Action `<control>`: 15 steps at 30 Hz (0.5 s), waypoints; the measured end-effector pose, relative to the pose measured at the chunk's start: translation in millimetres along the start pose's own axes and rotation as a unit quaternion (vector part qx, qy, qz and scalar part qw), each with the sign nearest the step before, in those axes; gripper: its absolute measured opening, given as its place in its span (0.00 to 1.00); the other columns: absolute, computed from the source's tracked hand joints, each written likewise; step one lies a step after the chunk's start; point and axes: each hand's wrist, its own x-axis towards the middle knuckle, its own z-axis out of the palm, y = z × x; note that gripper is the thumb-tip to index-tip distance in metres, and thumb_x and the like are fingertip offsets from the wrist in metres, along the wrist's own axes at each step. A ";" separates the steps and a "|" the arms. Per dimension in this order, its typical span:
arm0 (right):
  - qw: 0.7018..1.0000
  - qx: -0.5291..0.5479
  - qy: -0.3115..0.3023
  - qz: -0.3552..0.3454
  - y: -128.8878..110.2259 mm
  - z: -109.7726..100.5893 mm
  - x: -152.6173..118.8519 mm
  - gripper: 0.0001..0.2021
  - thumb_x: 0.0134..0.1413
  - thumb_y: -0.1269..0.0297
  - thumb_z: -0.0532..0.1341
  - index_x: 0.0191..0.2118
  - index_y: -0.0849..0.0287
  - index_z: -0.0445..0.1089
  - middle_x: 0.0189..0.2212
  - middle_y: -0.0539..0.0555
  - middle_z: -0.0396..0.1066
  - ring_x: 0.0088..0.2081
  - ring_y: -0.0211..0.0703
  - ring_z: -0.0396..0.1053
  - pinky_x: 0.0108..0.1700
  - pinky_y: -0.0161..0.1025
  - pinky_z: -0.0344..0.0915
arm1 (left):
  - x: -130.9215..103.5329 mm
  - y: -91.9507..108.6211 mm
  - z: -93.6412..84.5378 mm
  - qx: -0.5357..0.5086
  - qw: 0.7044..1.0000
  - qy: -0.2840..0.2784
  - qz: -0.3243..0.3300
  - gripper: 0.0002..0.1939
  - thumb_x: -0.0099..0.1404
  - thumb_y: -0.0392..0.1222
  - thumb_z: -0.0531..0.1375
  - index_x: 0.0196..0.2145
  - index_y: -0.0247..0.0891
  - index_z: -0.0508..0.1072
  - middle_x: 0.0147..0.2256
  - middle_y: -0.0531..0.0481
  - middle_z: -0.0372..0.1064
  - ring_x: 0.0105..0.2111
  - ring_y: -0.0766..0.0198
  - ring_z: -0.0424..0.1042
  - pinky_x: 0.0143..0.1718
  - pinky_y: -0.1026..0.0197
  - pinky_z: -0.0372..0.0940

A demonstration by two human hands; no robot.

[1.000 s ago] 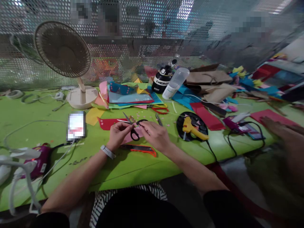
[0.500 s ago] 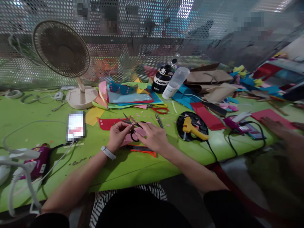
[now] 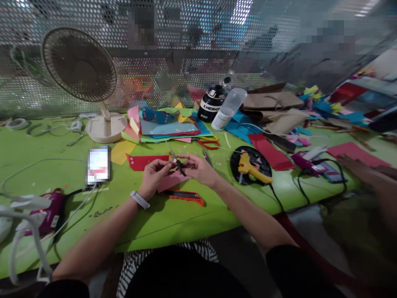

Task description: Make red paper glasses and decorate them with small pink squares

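Observation:
My right hand (image 3: 200, 169) is closed on dark-handled scissors (image 3: 179, 165), whose blades point up and away from me. Facing it, my left hand (image 3: 156, 176) has its fingertips pinched near the scissors; a tiny pink bit shows there, too small to make out clearly. Below both hands a pink paper sheet (image 3: 173, 180) lies on the green table (image 3: 149, 225). An orange and black cutter (image 3: 186, 196) rests just nearer to me. Behind my left hand is a folded red paper (image 3: 142, 162) with small pink pieces on it.
A yellow glue gun (image 3: 252, 169) lies on a black plate to the right. At the left are a phone (image 3: 98, 164), a fan (image 3: 105, 127) and a power strip (image 3: 49, 211). Bottles (image 3: 211, 104) stand behind. Another person's hand (image 3: 356, 163) rests at far right.
The scissors have turned in my right hand, and their handle loops no longer show spread over the pink sheet. My right fingers have drawn in around them. My left hand has barely moved.

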 end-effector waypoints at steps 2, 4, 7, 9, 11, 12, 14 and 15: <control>0.997 0.081 0.017 0.012 -2.5 -1.3 3.2 0.25 0.40 0.67 0.68 0.49 0.56 0.66 0.35 0.51 0.76 0.36 0.41 0.74 0.41 0.40 0.70 | 0.6 -0.4 -1.1 -0.001 1.000 0.003 -0.006 0.18 0.50 0.50 0.71 0.29 0.34 0.72 0.32 0.48 0.77 0.33 0.63 0.77 0.36 0.61 0.72; 0.991 0.126 0.039 0.014 -4.4 -1.4 6.4 0.26 0.38 0.66 0.71 0.47 0.56 0.65 0.35 0.50 0.76 0.37 0.40 0.74 0.44 0.41 0.70 | 1.5 -1.4 -2.4 0.012 1.000 0.002 -0.006 0.18 0.50 0.50 0.71 0.29 0.34 0.72 0.30 0.49 0.77 0.31 0.63 0.77 0.33 0.62 0.71; 0.988 0.142 0.051 0.017 -5.5 0.3 9.4 0.30 0.33 0.66 0.74 0.46 0.55 0.63 0.33 0.49 0.75 0.37 0.40 0.74 0.45 0.40 0.70 | 2.4 -3.8 -3.5 0.050 0.998 -0.025 0.002 0.18 0.50 0.51 0.70 0.29 0.34 0.74 0.27 0.50 0.75 0.27 0.65 0.75 0.32 0.62 0.71; 0.990 0.132 0.050 0.011 -5.3 2.0 10.0 0.33 0.32 0.65 0.74 0.47 0.54 0.61 0.33 0.48 0.75 0.37 0.41 0.74 0.45 0.41 0.70 | 2.3 -5.5 -3.5 0.065 0.997 -0.043 0.004 0.18 0.51 0.52 0.69 0.30 0.34 0.75 0.26 0.50 0.75 0.26 0.65 0.74 0.33 0.62 0.71; 0.993 0.108 0.056 -0.005 -4.4 3.3 9.9 0.36 0.31 0.64 0.74 0.50 0.53 0.60 0.32 0.48 0.74 0.37 0.42 0.74 0.45 0.43 0.70 | 2.0 -7.0 -3.3 0.068 0.996 -0.051 0.001 0.18 0.52 0.53 0.69 0.30 0.34 0.75 0.27 0.49 0.75 0.27 0.65 0.74 0.34 0.62 0.71; 0.994 0.093 0.062 -0.014 -3.8 3.7 9.8 0.37 0.31 0.63 0.74 0.51 0.53 0.59 0.32 0.48 0.73 0.36 0.42 0.74 0.45 0.43 0.70 | 1.8 -7.4 -3.2 0.069 0.996 -0.055 -0.002 0.18 0.52 0.53 0.69 0.30 0.34 0.75 0.28 0.49 0.75 0.27 0.65 0.75 0.34 0.62 0.71; 0.995 0.059 0.071 -0.026 -2.2 4.0 9.5 0.39 0.32 0.63 0.74 0.53 0.53 0.58 0.32 0.48 0.73 0.36 0.42 0.73 0.45 0.44 0.69 | 1.5 -7.9 -2.9 0.073 0.995 -0.063 -0.007 0.18 0.52 0.53 0.69 0.30 0.34 0.75 0.28 0.48 0.76 0.27 0.65 0.75 0.33 0.62 0.71; 0.996 0.044 0.074 -0.027 -1.3 4.0 9.3 0.39 0.32 0.63 0.73 0.53 0.53 0.57 0.31 0.48 0.72 0.35 0.42 0.73 0.44 0.43 0.70 | 1.4 -8.0 -2.8 0.074 0.995 -0.068 -0.010 0.18 0.52 0.53 0.69 0.30 0.34 0.75 0.28 0.48 0.76 0.27 0.64 0.75 0.33 0.62 0.71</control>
